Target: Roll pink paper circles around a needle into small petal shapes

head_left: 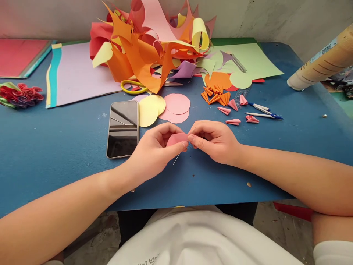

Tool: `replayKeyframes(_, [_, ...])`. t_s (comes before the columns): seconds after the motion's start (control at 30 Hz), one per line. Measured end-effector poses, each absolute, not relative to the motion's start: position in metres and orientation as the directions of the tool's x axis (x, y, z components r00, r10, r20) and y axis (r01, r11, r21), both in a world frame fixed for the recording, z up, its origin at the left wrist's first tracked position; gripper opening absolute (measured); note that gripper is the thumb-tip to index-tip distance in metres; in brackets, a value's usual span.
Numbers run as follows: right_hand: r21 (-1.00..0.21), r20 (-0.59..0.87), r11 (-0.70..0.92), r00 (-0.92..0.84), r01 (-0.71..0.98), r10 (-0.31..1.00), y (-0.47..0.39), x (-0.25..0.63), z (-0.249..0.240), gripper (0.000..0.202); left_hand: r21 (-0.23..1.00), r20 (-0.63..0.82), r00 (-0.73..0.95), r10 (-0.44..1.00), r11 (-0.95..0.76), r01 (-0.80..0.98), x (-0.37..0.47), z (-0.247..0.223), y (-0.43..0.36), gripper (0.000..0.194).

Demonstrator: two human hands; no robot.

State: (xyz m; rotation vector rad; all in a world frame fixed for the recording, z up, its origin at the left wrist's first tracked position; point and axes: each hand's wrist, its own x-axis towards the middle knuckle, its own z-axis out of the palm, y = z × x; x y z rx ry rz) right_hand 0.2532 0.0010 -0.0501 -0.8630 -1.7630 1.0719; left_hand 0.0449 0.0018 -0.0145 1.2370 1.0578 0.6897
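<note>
Over the blue table (82, 143), my left hand (158, 149) pinches a small piece of pink paper (177, 138) between thumb and fingers. My right hand (213, 141) has its thumb and fingers closed on the right end of the same paper, and the fingertips of both hands nearly meet. A thin white stick (175, 159) points down from below my left thumb. Beyond the hands lie pink paper circles (178, 104) and yellow paper circles (149, 110). Small pink cones (233, 121) and several orange cones (216, 95) rest at the back right.
A phone (122, 129) lies beside my left hand. Behind are yellow-handled scissors (134, 87) under heaped paper scraps (143, 51), and lilac sheets (79, 73). A blue-and-white compass (264, 115) lies right of the cones. A tall bottle (320, 62) leans at the right; a curled-paper bundle (20, 95) sits left.
</note>
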Motion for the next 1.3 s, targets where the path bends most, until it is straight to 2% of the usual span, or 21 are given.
replayKeyframes(0.13, [-0.925, 0.324, 0.367, -0.308, 0.093, 0.895, -0.0002, 0.2527, -0.0506, 0.016, 0.955, -0.270, 0.435, 0.859, 0.180, 0.237, 0.0449, -0.0146, 0.0008, 0.017])
replayKeyframes(0.3, [-0.933, 0.316, 0.352, -0.297, 0.074, 0.901, -0.0008, 0.2512, -0.0504, 0.021, 0.951, -0.217, 0.427, 0.878, 0.091, 0.296, 0.0436, -0.0142, -0.0005, 0.020])
replayKeyframes(0.53, [-0.922, 0.356, 0.385, -0.307, 0.036, 0.882, 0.0011, 0.2520, -0.0516, 0.030, 0.960, -0.250, 0.476, 0.843, 0.150, 0.239, 0.0417, -0.0141, 0.0013, 0.024])
replayKeyframes(0.7, [-0.906, 0.373, 0.414, -0.300, 0.085, 0.878, -0.0005, 0.2521, -0.0514, 0.030, 0.960, -0.253, 0.493, 0.832, 0.153, 0.235, 0.0422, -0.0144, 0.0024, 0.026])
replayKeyframes(0.77, [-0.904, 0.367, 0.413, -0.296, 0.109, 0.882, -0.0022, 0.2520, -0.0504, 0.031, 0.957, -0.222, 0.478, 0.850, 0.096, 0.275, 0.0432, -0.0154, 0.0008, 0.025])
replayKeyframes(0.9, [-0.929, 0.313, 0.356, -0.303, 0.099, 0.900, -0.0042, 0.2518, -0.0503, 0.034, 0.913, -0.031, 0.452, 0.891, -0.159, 0.377, 0.0447, -0.0181, -0.0041, 0.025])
replayKeyframes(0.97, [-0.939, 0.295, 0.334, -0.303, 0.083, 0.906, -0.0039, 0.2518, -0.0509, 0.034, 0.897, 0.023, 0.452, 0.892, -0.218, 0.385, 0.0449, -0.0182, -0.0054, 0.025])
replayKeyframes(1.13, [-0.937, 0.306, 0.345, -0.347, 0.054, 0.887, -0.0019, 0.2525, -0.0505, 0.024, 0.924, -0.059, 0.433, 0.900, -0.115, 0.365, 0.0435, -0.0141, -0.0044, 0.020])
replayKeyframes(1.3, [-0.902, 0.408, 0.432, -0.386, -0.028, 0.827, -0.0010, 0.2533, -0.0529, 0.005, 0.978, -0.209, 0.465, 0.860, 0.170, 0.125, 0.0427, -0.0131, 0.0005, 0.011])
